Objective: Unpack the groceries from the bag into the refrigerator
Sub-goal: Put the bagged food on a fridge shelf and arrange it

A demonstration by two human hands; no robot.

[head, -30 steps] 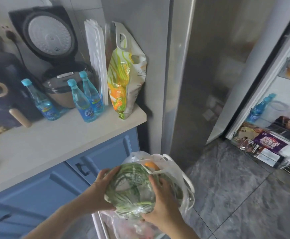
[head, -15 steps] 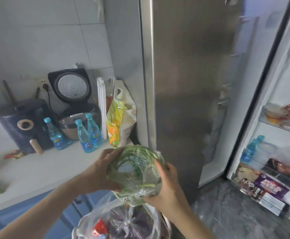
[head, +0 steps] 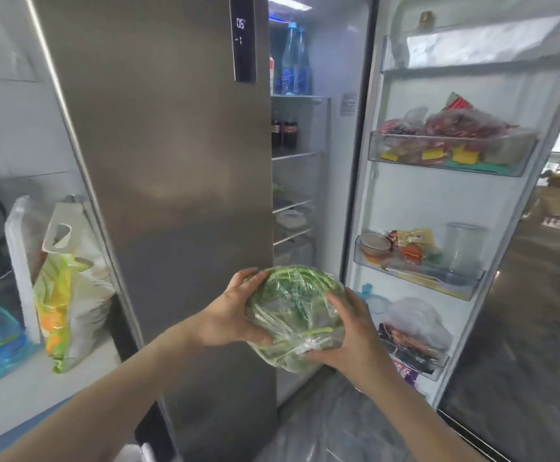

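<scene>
Since the earlier frame I had lifted the bundle of greens (head: 293, 315) clear of the grocery bag and turned to face the refrigerator (head: 158, 161). My left hand (head: 235, 315) cupped its left side, fingers curled round the clear wrap, and my right hand (head: 348, 331) gripped it from the right and beneath. The bundle hung before the open compartment, beside the open door (head: 438, 208) with its stocked shelves.

**Colours in front of you**

Your clear bag of greens (head: 297, 315) shows green stalks. Fridge door (head: 171, 161) is brushed grey steel w/ a black display strip (head: 245, 38). Blue bottles (head: 293, 61) on the top shelf. Countertop bag (head: 68, 295): white, yellow, green & orange streaks.
</scene>
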